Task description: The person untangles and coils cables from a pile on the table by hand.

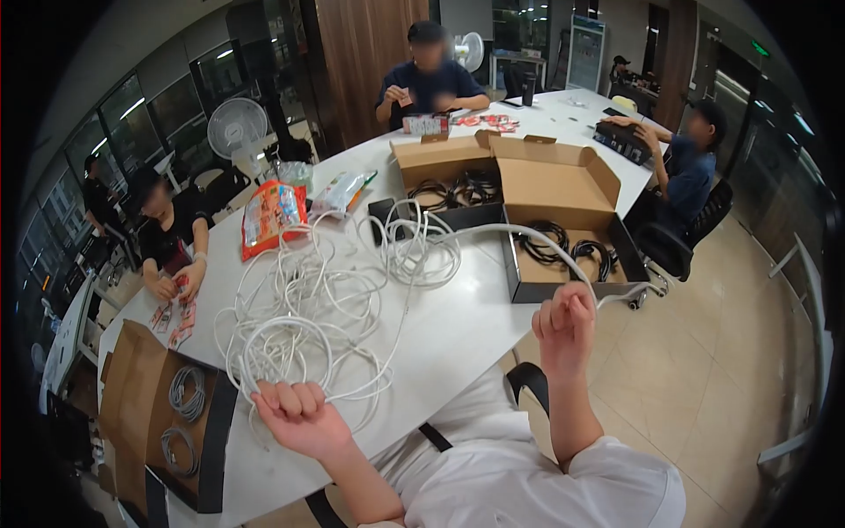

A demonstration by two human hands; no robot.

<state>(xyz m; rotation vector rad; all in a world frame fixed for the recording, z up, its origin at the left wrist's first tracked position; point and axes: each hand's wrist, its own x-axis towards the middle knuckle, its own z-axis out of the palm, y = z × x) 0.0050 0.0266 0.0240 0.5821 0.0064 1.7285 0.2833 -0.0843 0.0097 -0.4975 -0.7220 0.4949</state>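
Observation:
My left hand (pixel 304 424) is closed around a looped coil of white cable (pixel 283 320) at the near edge of the table. Raised off to the right, my right hand (pixel 564 330) has its fingers curled around a strand of white cable (pixel 519 227), whose free end sticks out to the right past the hand. That strand arches back to the left over an open box. A large loose tangle of white cable (pixel 304 282) covers the tabletop beyond my left hand, with more loops beside it.
Open cardboard boxes with coiled black cables (pixel 541 245) stand at the back right. Another box (pixel 132 396) at lower left holds grey cable coils (pixel 186 393). A red snack bag (pixel 274 216) lies past the tangle. Several people sit around the white table (pixel 458 326).

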